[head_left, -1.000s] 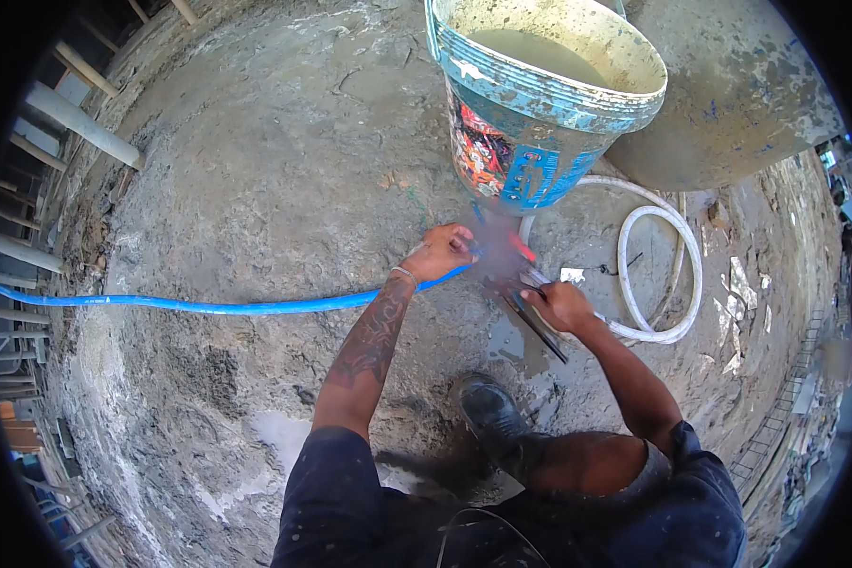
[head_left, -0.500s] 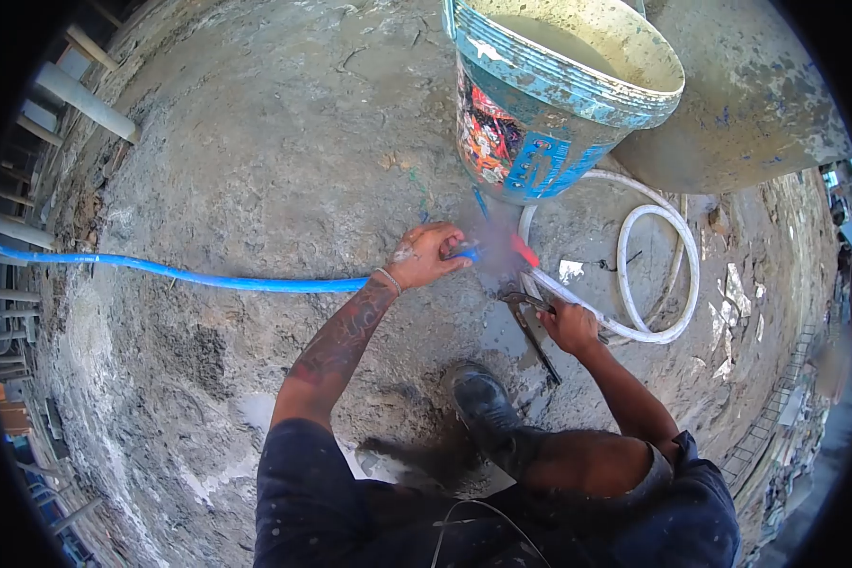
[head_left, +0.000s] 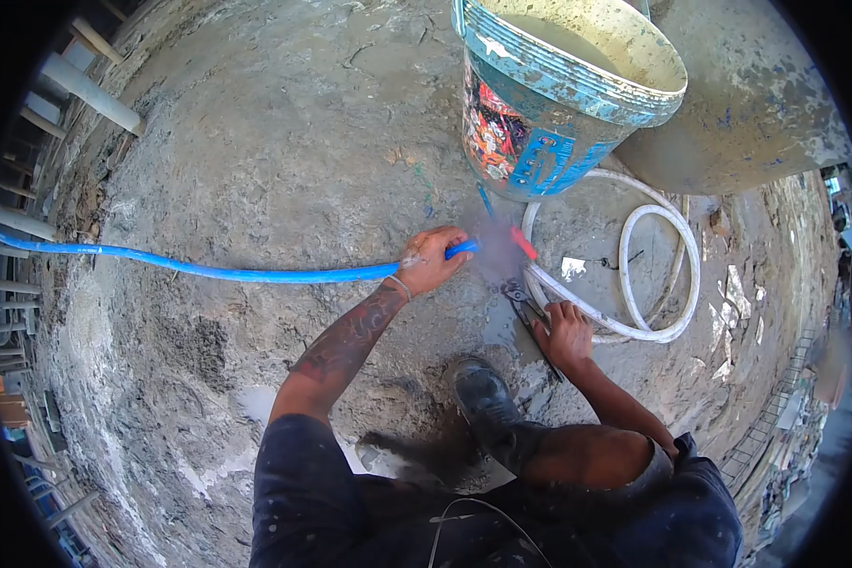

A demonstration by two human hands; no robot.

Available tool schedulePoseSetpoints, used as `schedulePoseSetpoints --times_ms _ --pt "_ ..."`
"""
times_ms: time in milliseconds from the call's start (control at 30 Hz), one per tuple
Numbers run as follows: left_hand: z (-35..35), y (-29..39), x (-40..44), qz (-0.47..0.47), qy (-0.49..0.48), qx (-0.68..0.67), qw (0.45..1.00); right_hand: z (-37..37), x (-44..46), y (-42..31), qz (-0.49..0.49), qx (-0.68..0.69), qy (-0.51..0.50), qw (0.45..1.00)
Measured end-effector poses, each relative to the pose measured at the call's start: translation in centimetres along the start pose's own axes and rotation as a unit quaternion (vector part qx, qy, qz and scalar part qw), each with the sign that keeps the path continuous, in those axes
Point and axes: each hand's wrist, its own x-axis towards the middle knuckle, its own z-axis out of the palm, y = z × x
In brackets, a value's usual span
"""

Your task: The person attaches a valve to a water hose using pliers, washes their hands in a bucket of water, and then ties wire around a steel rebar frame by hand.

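Note:
My left hand (head_left: 433,260) is closed around a blue hose (head_left: 284,276) near its end, which sticks out past my fingers. My right hand (head_left: 568,338) is low over the ground beside the white hose (head_left: 585,308), its fingers stretched forward. Pliers (head_left: 518,295) lie by its thumb, with long handles slanting down toward my boot; whether the thumb touches them I cannot tell. A red end piece (head_left: 523,243) shows on the white hose. A hazy blur covers the space between the blue hose end and the red piece.
A dirty blue bucket (head_left: 540,156) with greyish contents stands ahead, beside a large mud-splashed rounded container (head_left: 738,114). White hose loops lie to the right. My boot (head_left: 488,398) rests on rough, wet ground. Pale poles (head_left: 90,93) line the left edge.
My right hand has let go of the pliers, which now lie on the ground, and its fingers have straightened. My left hand has turned slightly, showing more of the blue hose end.

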Motion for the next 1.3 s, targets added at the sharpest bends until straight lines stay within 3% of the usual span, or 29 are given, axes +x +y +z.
schedulePoseSetpoints --times_ms 33,133,233,367,500,567,700,767,867,1100,1167,1300 --pt "0.4 -0.2 0.2 -0.001 0.021 0.021 1.0 -0.3 0.6 -0.3 -0.001 -0.003 0.003 1.0" --pt "1.2 -0.7 0.5 -0.007 0.062 0.025 0.998 -1.2 3.6 -1.0 -0.119 0.064 0.14 0.981" --pt "1.6 -1.5 1.0 -0.025 0.078 0.029 0.996 -0.9 7.6 -1.3 -0.146 0.101 0.157 0.972" --pt "1.1 -2.2 2.5 -0.072 0.135 0.101 0.983 0.8 11.6 -0.9 -0.111 0.059 0.087 0.988" --pt "-0.3 -3.3 3.9 -0.11 0.187 0.085 0.973 0.5 15.3 -2.4 -0.16 0.044 0.134 0.977" --pt "-1.0 -3.7 3.9 -0.079 0.269 0.148 0.948 1.5 17.2 -3.0 -0.161 -0.02 0.157 0.974" --pt "-2.4 -3.8 2.4 -0.044 0.28 0.283 0.916 3.5 18.6 -3.8 -0.129 -0.074 0.186 0.971" --pt "-3.2 -3.5 1.4 -0.065 0.231 0.326 0.914 3.7 18.5 -3.6 -0.131 -0.024 0.202 0.97" --pt "-4.2 -3.3 0.4 -0.099 0.161 0.333 0.924 3.5 17.9 -2.9 -0.126 0.049 0.21 0.968" --pt "-4.2 -3.3 0.5 -0.1 0.144 0.316 0.932 3.2 16.8 -2.5 -0.104 0.081 0.188 0.973" --pt "-3.9 -3.4 1.1 -0.041 0.173 0.256 0.95 3.1 16.8 -2.6 -0.103 0.084 0.184 0.974" --pt "-2.6 -2.8 4.1 -0.035 0.182 0.097 0.978 2.7 16.3 -3.0 -0.109 0.098 0.179 0.973"
